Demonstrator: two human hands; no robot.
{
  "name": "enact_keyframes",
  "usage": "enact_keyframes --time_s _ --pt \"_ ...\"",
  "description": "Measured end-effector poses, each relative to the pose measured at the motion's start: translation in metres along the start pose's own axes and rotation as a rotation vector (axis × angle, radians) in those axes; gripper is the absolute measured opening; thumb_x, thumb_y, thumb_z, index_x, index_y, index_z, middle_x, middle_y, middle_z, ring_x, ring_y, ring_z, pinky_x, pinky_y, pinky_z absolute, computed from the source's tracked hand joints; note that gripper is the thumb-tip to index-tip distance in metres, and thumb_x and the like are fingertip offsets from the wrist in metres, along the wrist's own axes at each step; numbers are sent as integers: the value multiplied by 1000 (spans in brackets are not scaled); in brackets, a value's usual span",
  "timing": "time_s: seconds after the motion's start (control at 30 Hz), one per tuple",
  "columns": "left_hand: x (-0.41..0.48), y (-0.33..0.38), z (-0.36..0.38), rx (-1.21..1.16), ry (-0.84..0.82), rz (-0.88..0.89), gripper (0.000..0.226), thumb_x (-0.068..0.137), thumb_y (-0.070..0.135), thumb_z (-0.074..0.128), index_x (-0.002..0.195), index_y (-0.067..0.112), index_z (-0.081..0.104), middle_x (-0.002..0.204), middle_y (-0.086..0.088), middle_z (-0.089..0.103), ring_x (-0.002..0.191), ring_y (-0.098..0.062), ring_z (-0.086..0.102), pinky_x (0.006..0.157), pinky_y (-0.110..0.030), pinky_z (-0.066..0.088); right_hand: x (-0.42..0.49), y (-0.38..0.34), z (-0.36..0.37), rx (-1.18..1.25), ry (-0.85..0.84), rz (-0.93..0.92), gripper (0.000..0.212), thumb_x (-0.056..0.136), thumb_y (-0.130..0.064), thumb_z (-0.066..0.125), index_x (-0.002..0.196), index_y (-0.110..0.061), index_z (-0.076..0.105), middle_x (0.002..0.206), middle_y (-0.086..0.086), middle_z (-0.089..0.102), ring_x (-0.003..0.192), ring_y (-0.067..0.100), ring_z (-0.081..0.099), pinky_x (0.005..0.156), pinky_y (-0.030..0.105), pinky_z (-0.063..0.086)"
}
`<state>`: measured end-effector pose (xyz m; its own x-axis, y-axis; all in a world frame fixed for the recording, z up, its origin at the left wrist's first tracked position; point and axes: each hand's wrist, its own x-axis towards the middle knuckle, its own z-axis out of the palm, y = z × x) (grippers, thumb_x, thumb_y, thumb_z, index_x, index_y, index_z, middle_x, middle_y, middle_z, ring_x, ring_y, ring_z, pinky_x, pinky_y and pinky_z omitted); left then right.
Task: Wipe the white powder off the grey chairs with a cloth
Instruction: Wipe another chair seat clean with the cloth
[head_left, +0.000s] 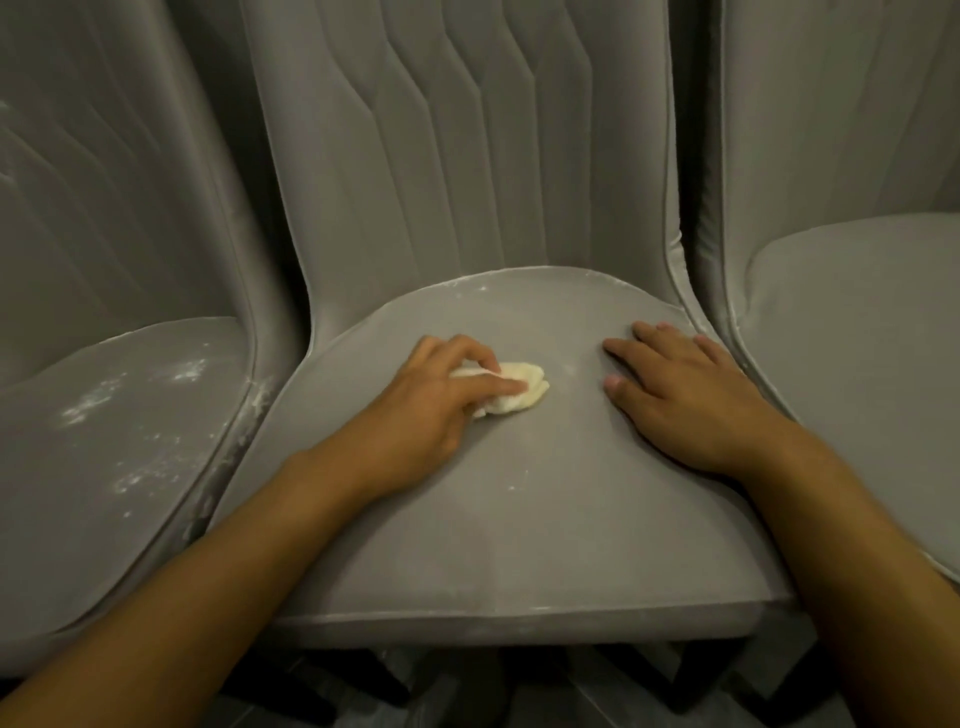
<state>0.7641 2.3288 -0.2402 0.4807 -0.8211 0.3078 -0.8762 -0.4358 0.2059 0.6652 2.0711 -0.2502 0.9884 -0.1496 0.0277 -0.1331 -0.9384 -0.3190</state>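
Cloth: a small crumpled cream-white cloth (522, 388) lies bunched near the centre of the middle grey velvet chair seat (493, 530).
Left hand: the left hand (436, 410) grips the cloth, its fingers (470, 354) curled round the cloth and pinching it against the seat.
Right hand: the right hand (685, 405) rests palm-down on the same seat, right of the cloth and apart from it, with its fingers (631, 354) straight and slightly spread.
Powder: faint white powder specks (480, 288) sit along that seat's back edge. Heavier white powder streaks (98, 402) mark the grey chair on the left (78, 519).
Right chair: another grey chair on the right (862, 338) stands just beside the middle seat.
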Motion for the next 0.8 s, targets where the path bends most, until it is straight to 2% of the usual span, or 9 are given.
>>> enact_keyframes --time_s 0.1,0.2,0.3,0.37,0.47,0.53,0.6,0.7,0.8 --pt "10 6 -4 -77 -35 -63 41 98 8 51 129 29 69 126 4 53 112 -17 44 107 -31 36 -1 0 0 -1 -2 10 54 104 -51 26 156 -36 24 167 -3 13 154 16 6 124 39 1" --pt "1 40 -12 -187 -166 144 37 102 14 50 131 28 68 126 5 54 113 -18 50 106 -26 37 -1 1 0 -4 -10 18 54 104 -51 25 156 -36 23 167 -3 11 154 16 6 123 38 -1" --pt "-16 45 -16 -127 -212 333 37 103 16 49 133 30 67 131 2 51 116 -19 48 107 -29 37 -1 0 -1 -5 -9 14 54 105 -51 25 156 -35 23 167 -3 11 154 16 6 123 38 -1" --pt "-18 20 -12 -24 -125 296 40 98 8 55 130 27 69 129 -3 54 114 -22 50 105 -32 39 -1 0 -1 -4 -3 12 54 104 -51 25 156 -35 24 167 -3 12 154 16 6 123 38 -1" --pt "-9 -17 -7 39 26 14 40 95 9 57 128 28 70 124 -4 55 109 -24 49 102 -39 42 -2 0 0 -2 2 11 54 104 -51 26 156 -35 24 167 -3 12 154 16 6 123 38 0" --pt "0 -15 -6 -18 32 -84 38 97 15 56 128 30 69 124 1 54 110 -23 48 105 -31 39 -2 -1 -1 0 3 10 53 104 -50 26 156 -35 25 167 -3 13 154 16 6 123 38 0" --pt "6 8 -5 -113 -20 1 35 98 18 57 129 29 70 124 3 54 111 -22 50 105 -20 34 -2 -1 -1 7 3 9 52 105 -48 26 155 -35 26 167 -3 14 154 16 7 122 38 0" --pt "12 41 2 -172 -128 225 32 99 15 61 126 28 72 126 2 53 114 -19 49 106 -23 35 -1 -1 -2 13 3 9 50 106 -44 26 155 -34 26 166 -3 14 153 16 7 122 37 0" --pt "33 33 17 -81 -67 204 36 96 10 61 124 30 73 124 -2 55 109 -19 46 103 -23 35 -1 -1 -3 14 8 7 49 106 -41 26 155 -34 27 166 -2 15 153 16 8 122 37 1"
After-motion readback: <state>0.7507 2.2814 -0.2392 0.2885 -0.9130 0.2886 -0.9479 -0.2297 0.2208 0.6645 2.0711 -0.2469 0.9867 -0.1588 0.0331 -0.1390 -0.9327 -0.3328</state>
